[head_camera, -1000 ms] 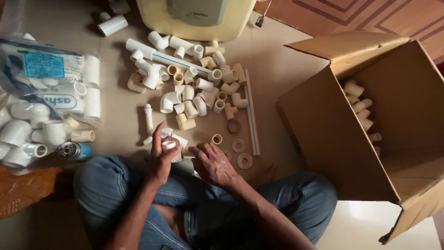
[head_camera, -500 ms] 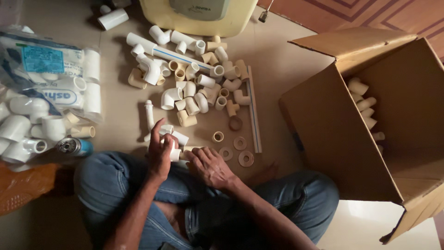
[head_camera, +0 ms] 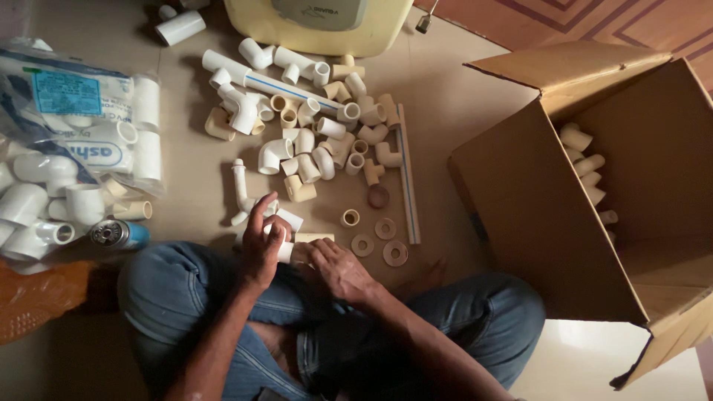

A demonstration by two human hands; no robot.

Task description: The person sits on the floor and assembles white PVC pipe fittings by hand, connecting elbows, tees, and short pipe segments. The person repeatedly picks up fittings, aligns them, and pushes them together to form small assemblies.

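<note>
From the head view, a small white pipe fitting (head_camera: 286,249) is seen gripped between the left hand (head_camera: 261,249) and the right hand (head_camera: 338,269), just below the heap of fittings (head_camera: 312,126), so two pieces appear to be being joined, for which a straight, firm push is judged necessary

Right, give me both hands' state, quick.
Left hand: fingers on a white pipe fitting; grip unclear.
Right hand: touching the same fitting's end; grip unclear.
</note>
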